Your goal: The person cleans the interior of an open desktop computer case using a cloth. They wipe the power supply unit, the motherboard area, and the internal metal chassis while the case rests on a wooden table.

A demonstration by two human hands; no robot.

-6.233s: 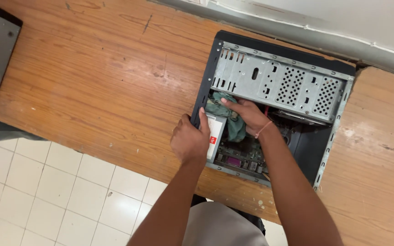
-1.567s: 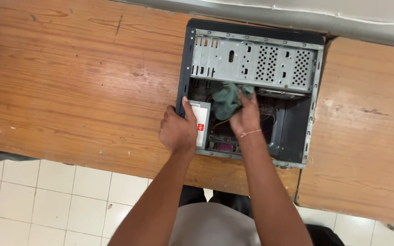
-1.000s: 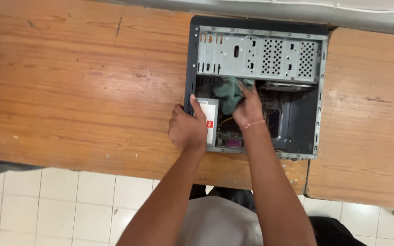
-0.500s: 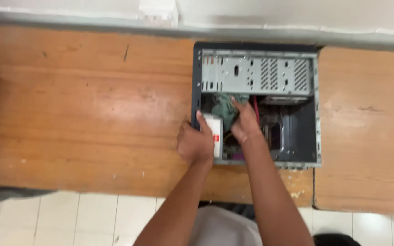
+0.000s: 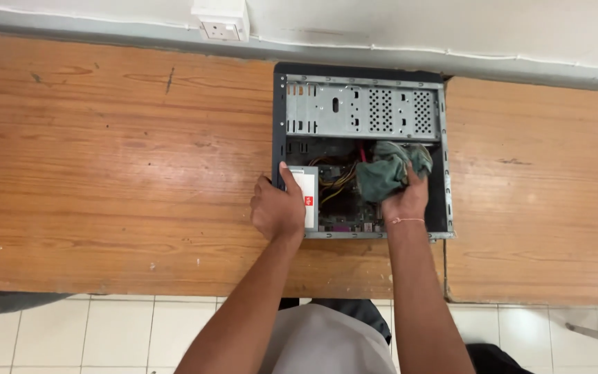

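Note:
An open computer case (image 5: 363,105) lies on its side on a wooden table (image 5: 119,173), its grey metal drive cage toward the wall. My left hand (image 5: 277,210) grips the case's left edge beside a white power supply box (image 5: 307,196). Inside the case, my right hand (image 5: 404,199) presses a crumpled green cloth (image 5: 387,170) against the components near the right side. Yellow and red cables (image 5: 337,177) and a circuit board (image 5: 344,211) show between my hands.
A white wall socket (image 5: 221,21) sits on the wall above the table. A second wooden table (image 5: 538,194) adjoins on the right, with a narrow gap between. White tiled floor (image 5: 70,332) lies below the table's front edge.
My right hand has carried the green cloth from the case's middle to its right side. My left hand has stayed on the case's left edge. The camera view shifted.

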